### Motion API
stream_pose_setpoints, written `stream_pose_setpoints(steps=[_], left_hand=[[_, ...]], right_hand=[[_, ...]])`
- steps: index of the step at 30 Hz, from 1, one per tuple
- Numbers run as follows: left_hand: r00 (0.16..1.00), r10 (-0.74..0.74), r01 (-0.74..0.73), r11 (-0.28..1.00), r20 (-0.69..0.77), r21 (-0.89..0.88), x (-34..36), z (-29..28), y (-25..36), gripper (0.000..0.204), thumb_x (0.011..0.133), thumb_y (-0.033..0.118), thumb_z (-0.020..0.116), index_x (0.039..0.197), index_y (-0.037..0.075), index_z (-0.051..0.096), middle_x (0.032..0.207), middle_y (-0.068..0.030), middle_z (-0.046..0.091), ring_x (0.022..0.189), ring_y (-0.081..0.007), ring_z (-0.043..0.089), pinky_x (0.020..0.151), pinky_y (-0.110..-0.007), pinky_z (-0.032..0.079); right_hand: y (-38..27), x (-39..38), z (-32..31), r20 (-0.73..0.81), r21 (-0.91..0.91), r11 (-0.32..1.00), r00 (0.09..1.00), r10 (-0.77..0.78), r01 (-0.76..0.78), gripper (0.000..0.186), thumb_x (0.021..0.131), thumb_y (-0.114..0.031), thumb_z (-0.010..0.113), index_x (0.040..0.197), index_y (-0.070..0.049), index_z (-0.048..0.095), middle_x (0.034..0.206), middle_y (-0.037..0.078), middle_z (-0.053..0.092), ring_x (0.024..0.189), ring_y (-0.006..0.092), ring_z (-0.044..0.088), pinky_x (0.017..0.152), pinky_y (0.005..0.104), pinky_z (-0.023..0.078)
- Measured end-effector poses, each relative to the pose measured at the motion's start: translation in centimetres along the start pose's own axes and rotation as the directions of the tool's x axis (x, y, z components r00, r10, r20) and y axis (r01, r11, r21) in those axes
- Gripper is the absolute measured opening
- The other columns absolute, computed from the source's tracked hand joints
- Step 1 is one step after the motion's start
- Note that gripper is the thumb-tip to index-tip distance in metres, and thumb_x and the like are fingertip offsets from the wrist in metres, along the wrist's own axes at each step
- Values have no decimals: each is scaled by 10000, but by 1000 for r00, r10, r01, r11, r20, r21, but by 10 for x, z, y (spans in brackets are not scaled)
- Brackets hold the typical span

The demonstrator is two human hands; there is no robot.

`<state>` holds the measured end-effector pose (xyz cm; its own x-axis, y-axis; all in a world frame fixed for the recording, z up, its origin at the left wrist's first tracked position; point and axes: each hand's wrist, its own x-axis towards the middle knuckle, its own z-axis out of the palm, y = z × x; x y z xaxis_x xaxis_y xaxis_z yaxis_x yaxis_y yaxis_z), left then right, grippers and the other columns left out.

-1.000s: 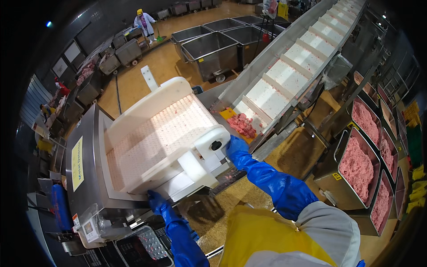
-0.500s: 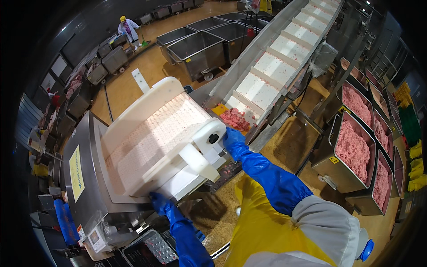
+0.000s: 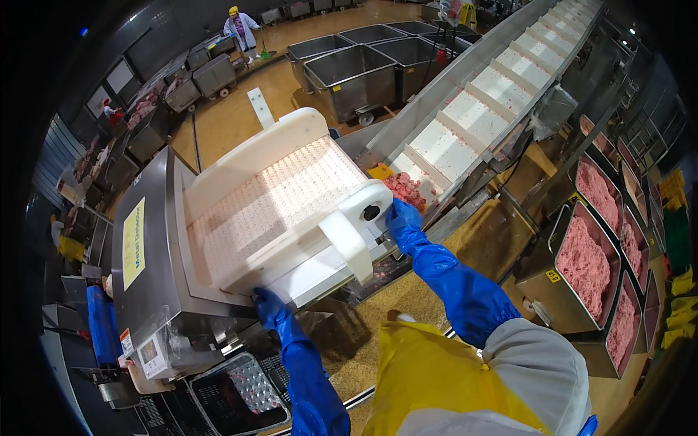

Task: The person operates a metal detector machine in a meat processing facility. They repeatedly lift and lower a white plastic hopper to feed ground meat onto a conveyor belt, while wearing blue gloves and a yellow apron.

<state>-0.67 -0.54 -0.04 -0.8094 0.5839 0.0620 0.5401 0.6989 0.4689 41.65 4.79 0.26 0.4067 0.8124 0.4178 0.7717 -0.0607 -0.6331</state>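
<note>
A white perforated conveyor belt (image 3: 283, 200) runs between white plastic side walls, out of a steel metal detector housing (image 3: 156, 240). My right hand (image 3: 404, 221), in a blue glove, is closed on the outer end of the conveyor frame (image 3: 367, 200), beside a round dark hole. At the frame's lower edge, close to the housing, my left hand (image 3: 272, 309) in blue is closed on the edge; its fingertips are partly hidden. Between my hands a white bracket (image 3: 349, 243) sticks out from the near side wall. Ground pink meat (image 3: 406, 190) lies beyond the belt's end.
An inclined conveyor with cleats (image 3: 465, 123) rises to the far right. Steel bins of ground meat (image 3: 585, 265) stand at my right. More steel bins (image 3: 352, 80) stand at the back. Far left, a person in a white coat (image 3: 241, 33) stands. Black crates (image 3: 236, 392) lie below my left.
My view has shifted, so the scene sits further right and lower in the picture. Both hands keep about the same places on the conveyor frame.
</note>
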Motion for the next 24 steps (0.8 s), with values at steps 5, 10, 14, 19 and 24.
stream_pose_setpoints(steps=[5, 10, 14, 19, 24], left_hand=[[999, 3, -4, 1000, -54, -13, -3, 6, 4, 713, 1019, 602, 335, 921, 46, 770, 857, -192, 742, 778, -440, 706, 683, -529, 573], [997, 7, -10, 999, -81, -46, -3, 10, 2, 721, 1019, 594, 341, 867, 33, 768, 790, -188, 734, 715, -427, 704, 640, -522, 568], [999, 11, -12, 1000, -43, -11, -1, 12, 3, 758, 1021, 607, 315, 836, 23, 762, 800, -209, 731, 746, -436, 707, 668, -526, 576], [997, 32, -29, 998, -66, 50, 4, 9, -13, 741, 1036, 589, 317, 765, 44, 740, 796, -196, 730, 713, -420, 707, 627, -518, 575], [994, 52, -52, 999, -94, 1, -1, 16, 4, 633, 1026, 561, 379, 764, 106, 732, 757, -169, 725, 667, -412, 699, 624, -510, 569]], right_hand=[[5, 3, 1, -34, -57, 998, 999, 20, -22, 324, 840, -172, 651, 1158, -159, 711, 907, 184, 704, 870, 416, 676, 753, 476, 543], [-5, 2, -5, -10, 36, 999, 999, 39, -39, 299, 849, -169, 648, 1140, -160, 715, 895, 178, 709, 846, 412, 684, 745, 472, 545], [1, 6, -6, -25, 4, 998, 998, -60, 61, 279, 884, -142, 622, 1148, -140, 713, 899, 174, 715, 826, 386, 696, 738, 460, 544], [-9, -4, 10, 90, 174, 983, 995, 48, -63, 276, 886, -120, 623, 1144, -118, 718, 991, 199, 721, 926, 395, 703, 803, 455, 549], [80, 8, 48, 55, 278, 960, 998, -42, 25, 283, 971, -159, 593, 1218, -60, 690, 1075, 119, 726, 960, 265, 684, 831, 392, 549]])
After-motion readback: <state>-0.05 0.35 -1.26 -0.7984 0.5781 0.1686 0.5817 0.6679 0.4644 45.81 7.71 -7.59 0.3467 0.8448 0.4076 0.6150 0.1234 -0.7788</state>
